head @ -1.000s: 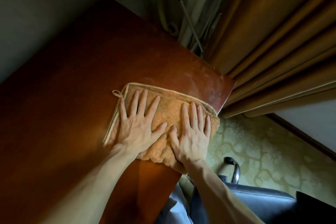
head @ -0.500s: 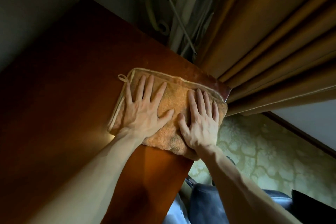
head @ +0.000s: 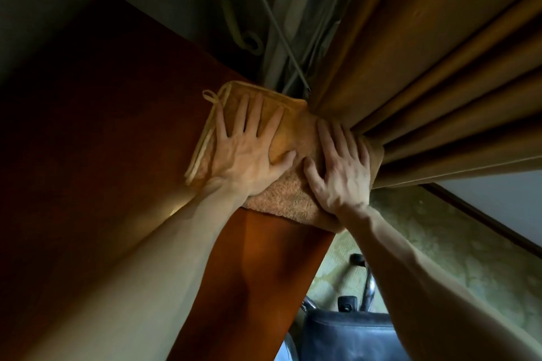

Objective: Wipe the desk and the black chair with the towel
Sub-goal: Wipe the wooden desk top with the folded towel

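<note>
A folded orange towel [head: 293, 138] lies flat on the far right corner of the dark red-brown desk [head: 117, 155], with a small loop at its far left corner. My left hand [head: 249, 149] presses on its left half with fingers spread and straight. My right hand [head: 343, 167] presses flat on its right half, fingertips against the curtain. The towel's right edge hangs over the desk's edge. Part of the black chair [head: 346, 337] shows at the bottom, below the desk's right edge.
Heavy brown curtains [head: 425, 82] hang at the right and touch the towel's far corner. A grey lamp arm and cable [head: 234, 23] stand behind the desk. Patterned green carpet [head: 440, 243] lies to the right, with a chair castor [head: 356, 259] on it.
Both hands have pushed the towel away from me along the desk, from near the right edge up into the far corner against the curtain.
</note>
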